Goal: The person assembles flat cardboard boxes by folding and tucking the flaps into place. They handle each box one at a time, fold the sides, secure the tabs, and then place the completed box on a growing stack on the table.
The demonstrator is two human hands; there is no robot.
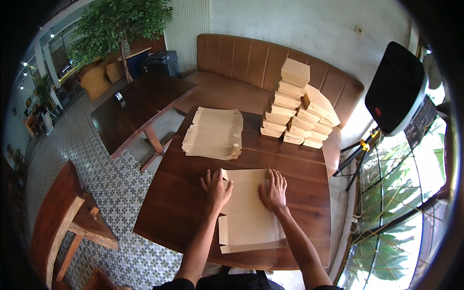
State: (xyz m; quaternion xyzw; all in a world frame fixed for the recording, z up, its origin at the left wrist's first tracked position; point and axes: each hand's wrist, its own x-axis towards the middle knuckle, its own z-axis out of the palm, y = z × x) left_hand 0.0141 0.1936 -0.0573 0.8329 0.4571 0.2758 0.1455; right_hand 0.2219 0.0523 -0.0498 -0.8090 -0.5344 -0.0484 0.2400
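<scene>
A brown cardboard box blank [246,193] lies unfolded on the dark wooden table in front of me, with its lower panel toward my body. My left hand [217,190] is at its left edge, thumb on the inner side and fingers outside, around the side flap. At the right edge my right hand [274,191] holds the other side flap the same way. Those flaps look partly raised at the far corners. Beyond my hands rests a stack of flat cardboard blanks [212,134].
Folded cardboard boxes [295,113] are piled in uneven columns at the table's far right. Behind runs a brown padded bench [237,58]. A second dark table [140,104] and a wooden chair [60,217] stand left. A black speaker [396,89] on a tripod stands right, near a window.
</scene>
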